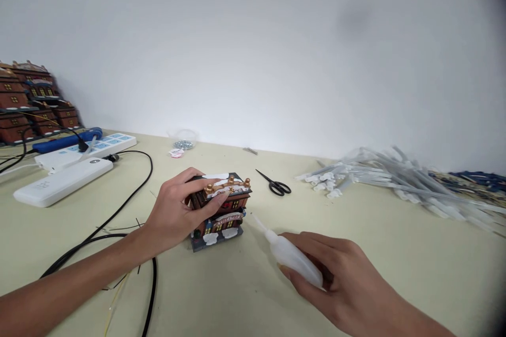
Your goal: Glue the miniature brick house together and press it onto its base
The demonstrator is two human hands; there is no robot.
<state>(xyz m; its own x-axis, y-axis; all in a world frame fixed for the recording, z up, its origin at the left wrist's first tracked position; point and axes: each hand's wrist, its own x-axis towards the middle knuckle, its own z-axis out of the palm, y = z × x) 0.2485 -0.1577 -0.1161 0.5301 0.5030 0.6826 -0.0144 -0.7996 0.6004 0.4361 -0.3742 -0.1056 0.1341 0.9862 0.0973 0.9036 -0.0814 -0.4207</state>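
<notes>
Okay, left hand (174, 210) is clamped over a miniature house (227, 210), fingers wrapped across its roof and hiding that side. House is molded, brown, with white snow trim, gold knobs and a dark base; it sits on the table inside the grip. Right hand (336, 274) is closed around a white plastic squeeze bottle (290, 258), palm covering its rear end. Thin nozzle points at the house, tip just beside its corner; contact not visible. Right of the grip: black-handled scissors (274, 185), then a heap of translucent plastic tubes (379, 179). Left of it: black cable (118, 210), white power strip (85, 150). Matte cream table (395, 284), white wall (253, 47). Far-right blue item (470, 181) cut off, unclear.
</notes>
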